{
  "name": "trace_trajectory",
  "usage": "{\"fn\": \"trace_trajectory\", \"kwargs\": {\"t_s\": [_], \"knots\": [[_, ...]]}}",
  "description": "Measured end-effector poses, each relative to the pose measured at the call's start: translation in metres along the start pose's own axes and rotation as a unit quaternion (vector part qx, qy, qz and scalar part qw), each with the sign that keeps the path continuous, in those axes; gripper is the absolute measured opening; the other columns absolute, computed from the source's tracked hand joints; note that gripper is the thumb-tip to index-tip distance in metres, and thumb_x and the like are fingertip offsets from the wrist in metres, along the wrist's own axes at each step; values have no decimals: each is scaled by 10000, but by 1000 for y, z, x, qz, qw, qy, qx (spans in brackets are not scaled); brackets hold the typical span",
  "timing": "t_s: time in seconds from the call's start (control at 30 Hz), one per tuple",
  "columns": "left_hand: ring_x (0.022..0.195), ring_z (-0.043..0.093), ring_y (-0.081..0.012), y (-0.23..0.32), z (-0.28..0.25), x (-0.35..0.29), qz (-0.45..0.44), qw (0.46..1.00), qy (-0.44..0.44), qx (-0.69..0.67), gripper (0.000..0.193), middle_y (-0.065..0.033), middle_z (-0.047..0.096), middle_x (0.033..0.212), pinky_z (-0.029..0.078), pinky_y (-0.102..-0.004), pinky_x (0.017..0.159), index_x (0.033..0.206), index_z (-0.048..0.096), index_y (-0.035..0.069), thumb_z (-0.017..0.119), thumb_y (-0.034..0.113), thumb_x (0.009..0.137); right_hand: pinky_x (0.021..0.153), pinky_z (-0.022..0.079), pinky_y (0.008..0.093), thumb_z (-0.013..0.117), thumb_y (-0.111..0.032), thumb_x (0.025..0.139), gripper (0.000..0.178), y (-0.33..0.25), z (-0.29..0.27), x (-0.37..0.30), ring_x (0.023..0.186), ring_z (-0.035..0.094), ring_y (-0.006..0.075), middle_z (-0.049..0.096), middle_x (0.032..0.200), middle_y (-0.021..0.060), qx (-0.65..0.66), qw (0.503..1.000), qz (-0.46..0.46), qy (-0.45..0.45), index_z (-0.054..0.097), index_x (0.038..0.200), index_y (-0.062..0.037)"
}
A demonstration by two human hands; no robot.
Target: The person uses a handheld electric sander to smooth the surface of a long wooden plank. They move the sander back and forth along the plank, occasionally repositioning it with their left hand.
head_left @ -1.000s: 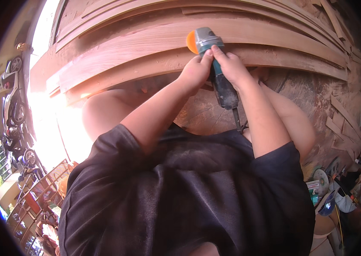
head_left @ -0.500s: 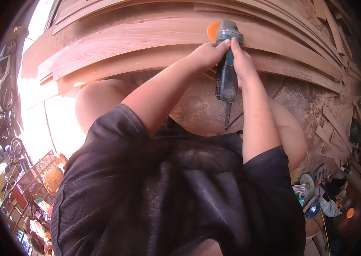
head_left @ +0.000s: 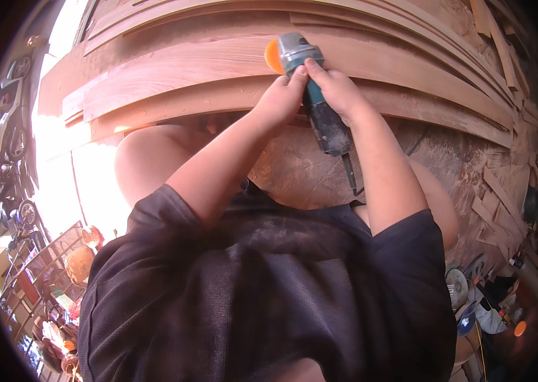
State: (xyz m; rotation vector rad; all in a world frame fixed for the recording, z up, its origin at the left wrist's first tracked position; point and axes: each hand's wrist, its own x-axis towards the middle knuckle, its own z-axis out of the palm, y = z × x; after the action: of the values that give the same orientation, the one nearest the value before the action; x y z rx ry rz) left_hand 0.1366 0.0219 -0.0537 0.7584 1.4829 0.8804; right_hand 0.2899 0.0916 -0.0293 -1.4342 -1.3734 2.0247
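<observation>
Head view. The teal-and-black angle grinder with a grey metal head (head_left: 327, 130) is at the far middle, its head over the long, flat, pale reddish wooden plank (head_left: 199, 60) and its body slanting back toward the person. The bare left hand (head_left: 283, 97) is wrapped around the left side of the grinder's neck; the bare right hand (head_left: 339, 94) grips the right side, the thumbs close together on top. The thin, round orange disc (head_left: 273, 57) sits at the left of the head, over the plank. Whether it spins, or touches the wood, cannot be told.

Findings on risk, as judgement. No glove covers either hand, and both lie near the disc; a slip of the grip or a kick from a caught disc edge could bring skin against it. Uneven tilt could let the disc's rim gouge the plank. The dark rubber power cord (head_left: 349, 170) leaves the grinder's near end and runs toward the lap; a tug or snag there could pull the tool off line. The bare, bent left leg (head_left: 148, 159) is close to the near, lower wooden board (head_left: 218, 99), exposed should the grinder drop. The loose, flat, pale wood offcuts (head_left: 498, 204) on the floor at right could trip the person on rising.
</observation>
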Motion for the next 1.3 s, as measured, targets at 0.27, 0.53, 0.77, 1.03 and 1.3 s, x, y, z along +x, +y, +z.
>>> {"fn": "trace_trajectory", "kwargs": {"t_s": [0.27,0.53,0.77,1.03,1.3], "knots": [[931,785,-405,42,124,42,-68,973,-222,3,806,-257,724,1147,688,-532,717,1423,534,-115,532,611,1072,808,662,524,454,-739,1067,786,45,-121,-48,934,762,331,736,1095,202,180,972,67,138,584,1425,-51],[980,770,-398,55,6,12,-78,989,-121,18,796,-252,734,1172,673,-528,776,1398,602,-49,522,665,1054,810,659,455,557,-582,1101,647,8,-9,-3,944,769,293,740,1143,161,198,976,18,87,608,1376,2],[1352,574,-480,22,-163,-39,-50,991,107,-63,893,-287,466,1605,482,-624,1068,1621,422,19,459,721,1071,703,595,347,634,-617,1054,684,-46,165,73,795,724,184,758,993,113,-8,997,-38,-69,693,1246,37],[1277,630,-470,55,-105,-53,-125,982,63,-124,841,-285,496,1579,508,-587,1043,1621,412,36,415,694,1096,745,571,341,643,-663,1026,798,-45,107,62,839,701,197,755,1023,135,-74,996,-12,-56,696,1243,103],[974,772,-440,69,71,33,-90,985,-137,-46,769,-298,730,1142,679,-588,764,1333,611,-134,500,590,1100,754,650,425,473,-700,1082,719,-6,-69,-13,913,764,272,749,1070,146,145,979,73,126,643,1341,-51]]}}
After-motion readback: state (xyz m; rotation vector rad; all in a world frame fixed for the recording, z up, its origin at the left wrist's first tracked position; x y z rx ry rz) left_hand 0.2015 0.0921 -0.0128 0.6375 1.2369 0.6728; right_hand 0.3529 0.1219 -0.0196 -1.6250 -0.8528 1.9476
